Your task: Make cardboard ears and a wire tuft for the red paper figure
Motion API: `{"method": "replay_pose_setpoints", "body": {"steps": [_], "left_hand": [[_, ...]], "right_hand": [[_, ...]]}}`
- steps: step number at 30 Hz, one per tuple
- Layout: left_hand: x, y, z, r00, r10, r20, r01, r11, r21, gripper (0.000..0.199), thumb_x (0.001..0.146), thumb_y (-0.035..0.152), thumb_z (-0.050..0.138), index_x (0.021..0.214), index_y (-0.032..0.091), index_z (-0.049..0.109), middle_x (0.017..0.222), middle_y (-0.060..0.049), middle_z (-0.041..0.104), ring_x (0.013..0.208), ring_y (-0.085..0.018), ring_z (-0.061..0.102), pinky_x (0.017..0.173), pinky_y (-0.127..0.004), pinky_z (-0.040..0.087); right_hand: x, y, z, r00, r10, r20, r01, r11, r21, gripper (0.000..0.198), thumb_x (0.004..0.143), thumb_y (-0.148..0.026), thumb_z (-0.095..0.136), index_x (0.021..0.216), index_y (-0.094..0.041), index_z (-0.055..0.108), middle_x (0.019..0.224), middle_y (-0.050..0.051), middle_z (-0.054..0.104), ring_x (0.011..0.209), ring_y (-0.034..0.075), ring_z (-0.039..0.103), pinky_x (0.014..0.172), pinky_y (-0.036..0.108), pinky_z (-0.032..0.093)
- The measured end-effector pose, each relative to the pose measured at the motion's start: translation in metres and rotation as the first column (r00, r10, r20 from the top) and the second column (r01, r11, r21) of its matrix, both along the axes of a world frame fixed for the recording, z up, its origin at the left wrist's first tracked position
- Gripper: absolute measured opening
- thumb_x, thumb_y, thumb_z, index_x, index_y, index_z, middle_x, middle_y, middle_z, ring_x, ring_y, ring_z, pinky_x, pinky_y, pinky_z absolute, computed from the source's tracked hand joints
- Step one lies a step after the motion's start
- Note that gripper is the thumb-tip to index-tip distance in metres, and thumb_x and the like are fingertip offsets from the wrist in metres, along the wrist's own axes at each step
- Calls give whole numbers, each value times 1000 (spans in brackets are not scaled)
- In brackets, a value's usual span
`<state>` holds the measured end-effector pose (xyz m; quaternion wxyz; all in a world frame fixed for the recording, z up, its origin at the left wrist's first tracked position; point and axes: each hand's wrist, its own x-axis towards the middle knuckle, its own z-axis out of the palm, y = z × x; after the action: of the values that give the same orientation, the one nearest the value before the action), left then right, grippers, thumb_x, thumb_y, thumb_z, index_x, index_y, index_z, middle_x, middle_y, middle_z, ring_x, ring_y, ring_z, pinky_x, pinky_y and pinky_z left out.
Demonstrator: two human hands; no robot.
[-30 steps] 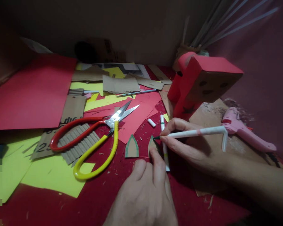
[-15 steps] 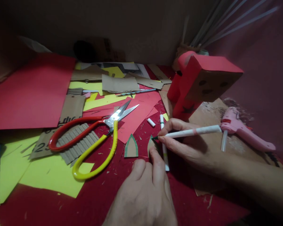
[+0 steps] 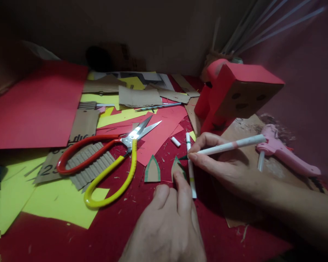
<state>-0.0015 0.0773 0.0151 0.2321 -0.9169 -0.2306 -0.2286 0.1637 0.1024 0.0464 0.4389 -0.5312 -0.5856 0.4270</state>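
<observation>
Closely pinched a white, dark-tipped marker [image 3: 229,146] in the right hand [image 3: 225,169].
Pressed down a small pointed brown cardboard piece [image 3: 175,165] (green-edged) with the half-spread left hand [image 3: 170,218].

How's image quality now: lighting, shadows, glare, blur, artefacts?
Head view: background nearly black, centre brighter; head view: dark shadow below the right hand; head view: pale glints on the scissors blades; head view: facial marks on the red figure look soft; head view: blocky pixelation at lower left, over the yellow paper edge.
</observation>
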Motion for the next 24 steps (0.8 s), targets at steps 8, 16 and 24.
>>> {"method": "replay_pose_setpoints", "body": {"steps": [8,16,24], "left_hand": [[-1,0,2,1000,22,21,-22,1000,21,36,70,17,46,89,5,74,91,-23,73,62,-29,66,65,-38,41],[-2,0,4,1000,-8,4,8,1000,-23,38,70,7,40,86,7,74,90,-22,73,72,-29,69,64,-37,43],[0,-1,4,1000,15,21,-15,1000,-16,37,72,6,40,85,7,75,88,-22,73,58,-27,66,62,-36,43]], "right_hand": [[1,-6,-8,994,98,-39,-101,992,-75,10,87,-28,63,83,-20,58,68,-3,60,56,9,57,47,18,44],[1,-6,-10,991,131,-9,-131,990,-55,9,89,-27,60,86,-19,57,64,-3,58,52,8,56,44,17,44],[2,-4,-8,977,209,41,-204,974,-103,11,87,-27,62,84,-17,58,67,-1,60,57,9,56,47,18,45]]}}
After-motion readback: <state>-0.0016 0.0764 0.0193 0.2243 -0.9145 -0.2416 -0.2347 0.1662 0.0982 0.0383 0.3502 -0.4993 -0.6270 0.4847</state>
